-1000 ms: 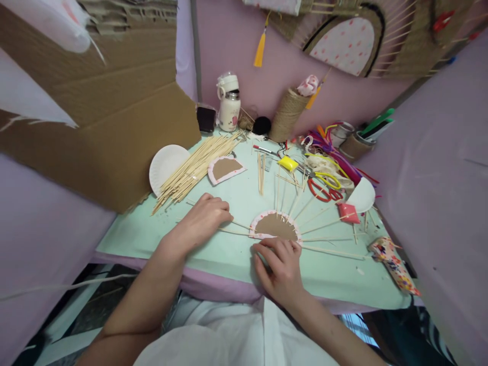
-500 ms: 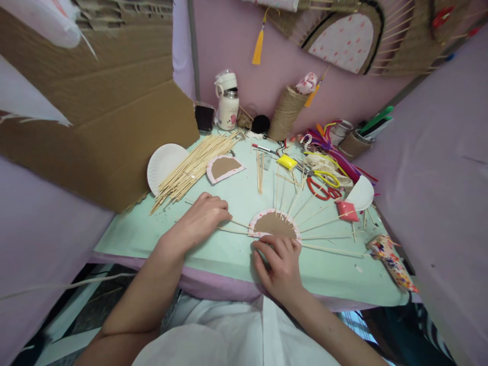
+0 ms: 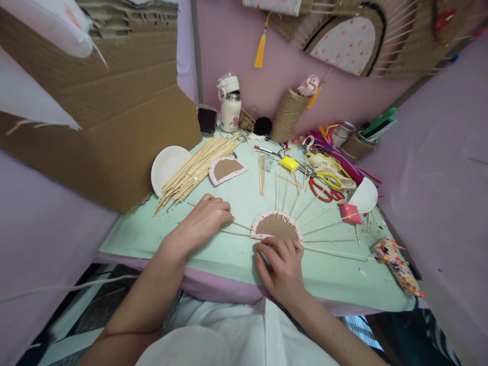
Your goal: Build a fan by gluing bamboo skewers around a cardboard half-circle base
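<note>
A brown cardboard half-circle (image 3: 276,227) with a pink-and-white fabric rim lies near the table's front edge, and thin wooden sticks fan out from its curved side. My left hand (image 3: 209,217) is closed on one thin wooden stick (image 3: 242,225) at the half-circle's left, its fingertips pinched together. A second stick runs just below, partly hidden by that hand. My right hand (image 3: 282,262) has its bent fingertips on the half-circle's straight lower edge, holding it against the table and covering part of it.
Behind lie a second half-circle (image 3: 227,170), a bundle of bamboo sticks (image 3: 198,168), and a white paper plate (image 3: 170,165). Red-handled scissors (image 3: 321,190), a yellow packet (image 3: 288,163), and a pink packet (image 3: 351,213) are at the right. A large cardboard sheet (image 3: 125,142) stands at left.
The whole view has shifted slightly, with the scene sitting a little further right and lower. Both hands keep about the same positions on the stick and the half-circle.
</note>
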`<state>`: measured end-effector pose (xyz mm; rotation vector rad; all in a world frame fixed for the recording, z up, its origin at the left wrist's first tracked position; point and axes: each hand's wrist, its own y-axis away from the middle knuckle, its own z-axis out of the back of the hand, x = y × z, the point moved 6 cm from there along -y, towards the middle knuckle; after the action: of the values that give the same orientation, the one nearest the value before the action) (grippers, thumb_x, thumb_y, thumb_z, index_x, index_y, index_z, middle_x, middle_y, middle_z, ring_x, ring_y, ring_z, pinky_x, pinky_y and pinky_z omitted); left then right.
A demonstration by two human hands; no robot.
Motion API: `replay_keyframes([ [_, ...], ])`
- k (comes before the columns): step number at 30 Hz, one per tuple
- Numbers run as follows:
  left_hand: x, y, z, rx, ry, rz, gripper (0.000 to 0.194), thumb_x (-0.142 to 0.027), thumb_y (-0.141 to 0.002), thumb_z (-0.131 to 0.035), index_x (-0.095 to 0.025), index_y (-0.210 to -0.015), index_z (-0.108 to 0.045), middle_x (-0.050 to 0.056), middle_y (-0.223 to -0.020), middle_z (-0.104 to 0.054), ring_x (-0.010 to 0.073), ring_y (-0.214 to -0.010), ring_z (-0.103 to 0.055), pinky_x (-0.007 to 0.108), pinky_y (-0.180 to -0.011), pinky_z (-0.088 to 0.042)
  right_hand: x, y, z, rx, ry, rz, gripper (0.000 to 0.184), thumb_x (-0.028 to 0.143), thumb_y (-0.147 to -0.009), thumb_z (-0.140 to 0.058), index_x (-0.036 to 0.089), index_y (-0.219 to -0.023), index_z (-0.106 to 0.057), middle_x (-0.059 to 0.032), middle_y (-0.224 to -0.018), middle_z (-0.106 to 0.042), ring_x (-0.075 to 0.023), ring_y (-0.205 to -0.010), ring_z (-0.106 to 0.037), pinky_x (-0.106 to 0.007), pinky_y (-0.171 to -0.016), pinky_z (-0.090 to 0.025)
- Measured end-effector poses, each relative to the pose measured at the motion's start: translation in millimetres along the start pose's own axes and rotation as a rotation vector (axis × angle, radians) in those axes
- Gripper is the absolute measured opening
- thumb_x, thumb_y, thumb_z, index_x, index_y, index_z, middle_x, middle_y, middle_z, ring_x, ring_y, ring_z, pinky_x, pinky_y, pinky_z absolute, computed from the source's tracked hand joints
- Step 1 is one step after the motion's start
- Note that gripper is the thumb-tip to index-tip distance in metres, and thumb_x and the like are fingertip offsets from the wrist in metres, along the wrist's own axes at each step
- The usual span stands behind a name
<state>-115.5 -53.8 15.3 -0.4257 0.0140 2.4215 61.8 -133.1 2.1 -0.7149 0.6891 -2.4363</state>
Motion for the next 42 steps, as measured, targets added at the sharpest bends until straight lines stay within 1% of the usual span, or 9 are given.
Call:
replay_keyframes([
  [4, -1.7, -0.2, 2.2, 0.002, -0.009, 0.001, 0.027, -0.010, -0.092, -0.050, -0.020, -0.079, -0.071, 0.002, -0.081, -0.065, 0.0176, -0.086, -0.055, 0.036, -0.079, -0.027, 0.2, -0.5, -0.2, -0.003, 0.011, 0.002, 0.009, 0.021, -0.089, -0.059, 0.023, -0.095, -0.066, -0.0030, -0.093, -0.068, -0.0181, -0.087, -0.059, -0.039, -0.081, -0.031],
  [8, -2.8, -0.2, 2.5, 0.037, -0.023, 0.020, 0.025, -0.011, -0.093, -0.052, -0.018, -0.079, -0.071, 0.003, -0.082, -0.065, 0.0184, -0.088, -0.055, 0.037, -0.080, -0.027, 0.4, -0.9, -0.2, -0.009, 0.008, 0.013, 0.009, 0.021, -0.090, -0.059, 0.023, -0.095, -0.065, -0.0033, -0.094, -0.068, -0.0183, -0.087, -0.059, -0.040, -0.081, -0.030],
  [11, -1.8, 0.1, 1.6, 0.027, -0.029, 0.016, 0.026, -0.011, -0.093, -0.051, -0.020, -0.080, -0.071, 0.002, -0.083, -0.065, 0.0179, -0.088, -0.056, 0.036, -0.080, -0.028, -0.2, -0.7, -0.7, -0.006, 0.000, 0.009, 0.009, 0.020, -0.089, -0.059, 0.022, -0.096, -0.065, -0.0035, -0.094, -0.068, -0.0184, -0.088, -0.058, -0.040, -0.081, -0.030],
  [14, 0.0, 0.2, 1.2, 0.004, -0.016, 0.005, 0.027, -0.012, -0.094, -0.050, -0.021, -0.083, -0.072, 0.001, -0.083, -0.066, 0.0171, -0.088, -0.056, 0.036, -0.081, -0.028, -1.0, 0.1, -1.7, 0.010, -0.002, -0.005, 0.010, 0.020, -0.089, -0.060, 0.023, -0.097, -0.065, -0.0033, -0.095, -0.068, -0.0185, -0.090, -0.058, -0.040, -0.082, -0.030],
  [18, 2.7, 0.1, -0.4, 0.013, 0.028, -0.020, 0.024, -0.013, -0.094, -0.051, -0.022, -0.090, -0.073, 0.001, -0.088, -0.067, 0.0169, -0.087, -0.056, 0.036, -0.082, -0.028, -1.8, -0.2, -1.9, 0.021, 0.002, -0.022, 0.010, 0.021, -0.090, -0.059, 0.023, -0.097, -0.065, -0.0030, -0.095, -0.068, -0.0180, -0.090, -0.057, -0.040, -0.083, -0.029],
  [23, 6.9, -1.5, -1.5, -0.028, 0.052, -0.061, 0.028, -0.014, -0.094, -0.048, -0.025, -0.091, -0.073, 0.000, -0.089, -0.068, 0.0172, -0.087, -0.056, 0.036, -0.083, -0.027, -3.5, -1.6, -2.7, 0.025, 0.019, -0.026, 0.009, 0.022, -0.089, -0.058, 0.023, -0.096, -0.065, -0.0019, -0.093, -0.068, -0.0170, -0.089, -0.056, -0.040, -0.081, -0.028],
  [28, 9.0, -3.5, -3.3, -0.010, 0.066, -0.044, 0.035, -0.012, -0.094, -0.043, -0.027, -0.093, -0.074, -0.001, -0.088, -0.068, 0.0170, -0.085, -0.058, 0.036, -0.082, -0.027, -6.6, 0.3, -5.0, 0.031, 0.044, -0.032, 0.009, 0.024, -0.088, -0.059, 0.023, -0.095, -0.065, -0.0016, -0.095, -0.067, -0.0169, -0.092, -0.055, -0.040, -0.084, -0.028],
  [34, 11.7, -4.0, -3.9, -0.037, 0.070, -0.045, 0.036, -0.014, -0.092, -0.041, -0.028, -0.090, -0.075, -0.001, -0.088, -0.069, 0.0182, -0.086, -0.059, 0.036, -0.082, -0.028, -8.2, 1.5, -6.4, 0.044, 0.068, -0.032, 0.010, 0.024, -0.088, -0.058, 0.023, -0.094, -0.065, -0.0017, -0.096, -0.067, -0.0168, -0.092, -0.055, -0.040, -0.084, -0.028],
  [42, 11.2, -3.3, -4.3, -0.018, 0.063, -0.033, 0.036, -0.017, -0.093, -0.040, -0.028, -0.092, -0.075, 0.000, -0.091, -0.070, 0.0188, -0.088, -0.059, 0.037, -0.083, -0.028, -6.0, -0.1, -4.1, 0.042, 0.059, -0.038, 0.009, 0.023, -0.088, -0.058, 0.022, -0.093, -0.066, -0.0021, -0.094, -0.067, -0.0173, -0.092, -0.056, -0.040, -0.084, -0.028],
])
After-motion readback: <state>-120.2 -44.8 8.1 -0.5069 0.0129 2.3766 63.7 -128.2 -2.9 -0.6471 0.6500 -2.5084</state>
